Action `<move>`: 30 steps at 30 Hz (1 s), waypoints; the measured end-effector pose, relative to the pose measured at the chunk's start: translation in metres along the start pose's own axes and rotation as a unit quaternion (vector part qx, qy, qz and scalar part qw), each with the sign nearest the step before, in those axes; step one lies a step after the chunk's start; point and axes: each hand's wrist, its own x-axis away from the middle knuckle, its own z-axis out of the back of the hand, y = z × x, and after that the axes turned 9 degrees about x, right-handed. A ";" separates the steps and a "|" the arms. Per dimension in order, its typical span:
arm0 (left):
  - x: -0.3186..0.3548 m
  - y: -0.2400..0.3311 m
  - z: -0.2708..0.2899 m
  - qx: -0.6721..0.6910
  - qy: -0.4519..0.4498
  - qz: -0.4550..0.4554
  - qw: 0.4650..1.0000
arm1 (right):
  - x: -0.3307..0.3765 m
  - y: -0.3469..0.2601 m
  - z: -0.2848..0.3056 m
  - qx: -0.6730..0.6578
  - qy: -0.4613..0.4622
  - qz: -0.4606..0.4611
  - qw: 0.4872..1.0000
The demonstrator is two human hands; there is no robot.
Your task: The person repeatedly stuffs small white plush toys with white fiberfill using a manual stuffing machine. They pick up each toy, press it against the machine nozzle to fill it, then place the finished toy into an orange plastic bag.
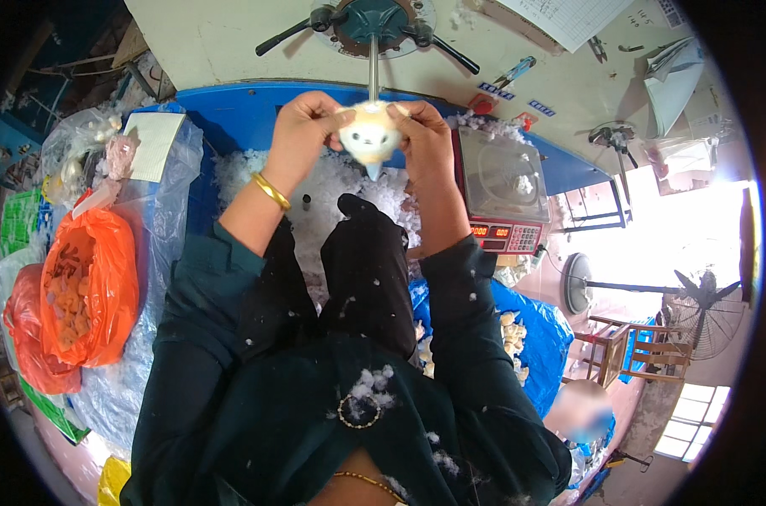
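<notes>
A small cream-and-white plush animal piece (370, 135) with dark eyes and a pale blue tip hangs between my hands. My left hand (303, 128), a gold bangle on its wrist, pinches the left edge. The right edge is gripped between the thumb and fingers of my right hand (425, 139). Right behind the top of the plush ends a thin metal tube (373, 72), which comes from a round fitting (373, 27) with black handles. Whether the tube goes inside the plush is hidden. White stuffing fluff (324, 181) lies below my hands, around my knees.
A scale (502, 181) with a red display stands close by my right wrist. To the left are orange bags of small brown pieces (67, 291) and clear plastic. A blue bag (539, 333) holds cream plush pieces at right. Snips (516, 72) and papers (568, 18) lie on the machine top.
</notes>
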 end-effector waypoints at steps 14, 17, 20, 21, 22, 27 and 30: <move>-0.005 -0.002 0.004 -0.089 0.003 -0.064 0.994 | 0.017 -0.012 -0.008 0.023 0.004 0.039 0.999; 0.005 -0.001 0.001 -0.084 -0.008 -0.069 0.994 | 0.018 -0.005 -0.005 0.011 0.016 0.049 0.999; 0.015 -0.002 0.007 -0.082 -0.008 -0.080 0.993 | 0.019 0.001 -0.003 0.017 -0.029 0.073 0.997; 0.021 0.001 0.003 -0.107 -0.001 -0.087 0.990 | 0.021 0.001 0.000 0.036 -0.023 0.082 0.996; 0.024 0.000 0.001 -0.121 0.000 -0.103 0.987 | 0.024 0.002 0.004 0.051 -0.025 0.090 0.994; 0.063 0.017 0.020 -0.179 -0.052 -0.070 0.980 | 0.070 -0.011 0.043 0.183 -0.004 -0.008 0.983; 0.099 0.044 0.092 -0.370 0.048 -0.146 0.916 | 0.091 -0.013 0.138 0.439 -0.110 -0.034 0.891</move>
